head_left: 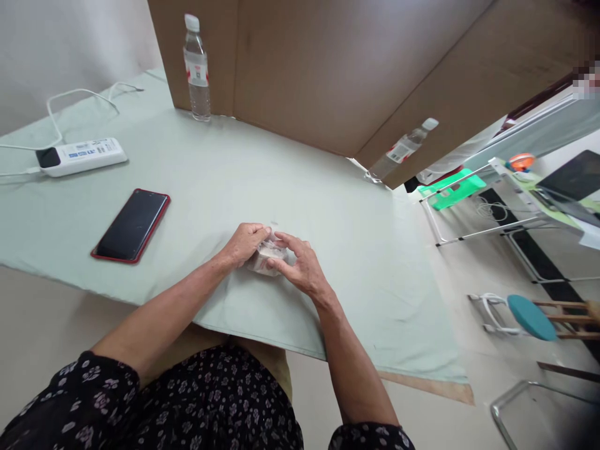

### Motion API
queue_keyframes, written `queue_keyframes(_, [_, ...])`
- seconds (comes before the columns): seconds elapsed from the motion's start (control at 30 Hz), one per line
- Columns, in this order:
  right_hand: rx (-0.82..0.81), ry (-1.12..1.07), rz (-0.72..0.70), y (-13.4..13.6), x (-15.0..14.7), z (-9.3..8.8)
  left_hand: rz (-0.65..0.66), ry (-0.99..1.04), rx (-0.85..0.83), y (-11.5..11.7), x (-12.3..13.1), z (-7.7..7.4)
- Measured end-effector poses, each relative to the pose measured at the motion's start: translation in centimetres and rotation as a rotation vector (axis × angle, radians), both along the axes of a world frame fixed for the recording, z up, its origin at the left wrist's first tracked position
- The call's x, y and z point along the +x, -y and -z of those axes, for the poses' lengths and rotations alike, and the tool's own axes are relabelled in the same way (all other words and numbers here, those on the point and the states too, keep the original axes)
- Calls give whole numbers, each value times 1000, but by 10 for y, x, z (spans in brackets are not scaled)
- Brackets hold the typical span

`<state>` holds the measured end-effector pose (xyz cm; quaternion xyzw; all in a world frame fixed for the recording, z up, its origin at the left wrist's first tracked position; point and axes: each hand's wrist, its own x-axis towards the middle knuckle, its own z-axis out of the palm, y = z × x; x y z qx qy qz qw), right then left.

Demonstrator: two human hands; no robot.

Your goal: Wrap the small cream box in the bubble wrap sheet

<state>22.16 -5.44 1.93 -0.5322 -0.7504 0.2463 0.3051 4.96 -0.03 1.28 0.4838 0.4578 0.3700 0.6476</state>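
Observation:
A small white packet in clear plastic wrap point(265, 262) rests on the pale green tablecloth point(365, 281) near the front edge. My left hand point(246, 242) is closed at its upper left, thumb and fingers pinching the plastic. From the other side, my right hand point(300, 262) curves round the packet, thumb at the front and fingers at the back, appearing to touch it. What the packet contains cannot be made out.
To the left lie a red-edged phone point(132, 225) and a white power strip point(87, 156) with cables. Cardboard panels point(300, 75) stand behind, with water bottles point(197, 75) against them at left and right point(403, 150). A teal stool point(532, 317) is on the floor at right.

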Motion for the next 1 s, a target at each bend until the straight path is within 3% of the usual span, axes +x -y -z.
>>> queue_keyframes(0.1, [30,-7,35,-1,-2,2,10,40,-16,0,-1,-2])
queue_keyframes(0.23, [40,-92,198,-4,2,7,55,87,-66,0,-3,-6])
queue_keyframes(0.3, [-51,-198,223,-6,4,10,72,109,-77,0,-4,-6])
queue_keyframes(0.47, [-291,-477,128,-10,1,18,183,158,-99,1,-6,-10])
queue_keyframes(0.57, [-291,-575,223,-8,-2,20,266,106,-65,1,-10,-14])
queue_keyframes(0.77, [-274,-664,290,-3,-6,19,287,-66,9,1,-17,-16])
queue_keyframes(1.0, [-262,-695,294,-4,-2,15,284,-15,-19,2,-14,-17])
